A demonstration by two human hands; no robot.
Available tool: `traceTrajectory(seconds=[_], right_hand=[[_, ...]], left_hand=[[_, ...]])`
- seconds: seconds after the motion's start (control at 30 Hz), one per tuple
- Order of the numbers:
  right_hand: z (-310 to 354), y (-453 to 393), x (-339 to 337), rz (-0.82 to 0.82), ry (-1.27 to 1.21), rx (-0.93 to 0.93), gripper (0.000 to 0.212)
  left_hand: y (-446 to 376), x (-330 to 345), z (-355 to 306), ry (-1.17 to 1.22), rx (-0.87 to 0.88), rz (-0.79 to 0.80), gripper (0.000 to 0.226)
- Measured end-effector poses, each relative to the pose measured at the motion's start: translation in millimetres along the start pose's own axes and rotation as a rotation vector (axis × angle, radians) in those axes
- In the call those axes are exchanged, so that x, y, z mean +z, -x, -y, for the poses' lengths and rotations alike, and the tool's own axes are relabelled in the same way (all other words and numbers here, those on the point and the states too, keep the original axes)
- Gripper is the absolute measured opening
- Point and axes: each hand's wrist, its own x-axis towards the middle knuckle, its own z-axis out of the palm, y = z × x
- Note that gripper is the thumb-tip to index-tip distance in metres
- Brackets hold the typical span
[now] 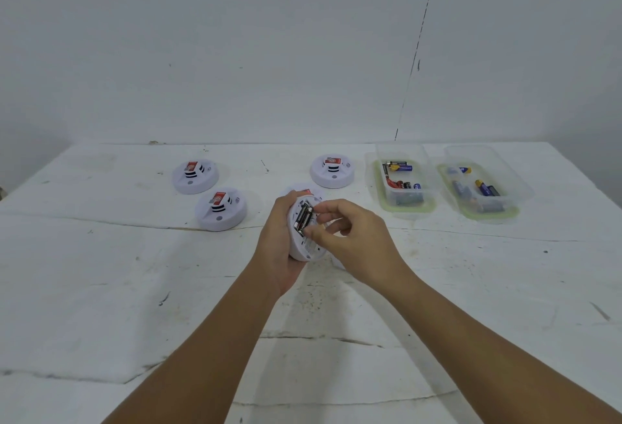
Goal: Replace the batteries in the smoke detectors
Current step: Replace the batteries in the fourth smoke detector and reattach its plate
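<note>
My left hand (pixel 281 241) grips a white round smoke detector (pixel 304 245) above the table, its back turned toward me. Dark batteries (pixel 304 216) sit in its uncovered compartment. The thumb and fingers of my right hand (pixel 350 238) pinch at the lower end of those batteries. Three more white detectors with red labels lie on the table: one at far left (pixel 195 176), one nearer (pixel 220 208), one at the back centre (pixel 332 171). A further white part with a red label (pixel 304 192) shows just behind my left hand.
Two clear plastic trays on green lids stand at the right, the left tray (pixel 405 201) and the right tray (pixel 486 209), each holding several loose batteries. The table (pixel 134 289) is covered with a worn white sheet. A white wall rises behind.
</note>
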Motion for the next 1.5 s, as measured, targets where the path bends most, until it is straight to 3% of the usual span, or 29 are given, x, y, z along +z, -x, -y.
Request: traceTrajectory(seconds=[0.6,0.97,1.1,1.23,1.37,1.5], right_hand=[[8,-2,7,0.092,-0.127,0.051,0.028],[10,6,9,-0.059,-0.168,0.113,0.014],[17,9,7,-0.093,-0.311,0.201,0.015],[22,8,8,-0.09,-0.551,0.407,0.02],[24,5,1,-0.194,-0.75,0.489,0.003],[26,4,-10,-0.241,-0.694,0.426,0.012]], left_hand=[[10,-2,-6,-0.033,0.042,0.02,0.021],[11,8,1,-0.082,0.037,0.017,0.019],[13,11,1,-0.118,0.031,0.035,0.02],[14,11,2,-0.122,0.018,0.03,0.017],[16,8,1,0.003,-0.02,0.072,0.032],[17,-4,-2,0.222,-0.149,0.069,0.04]])
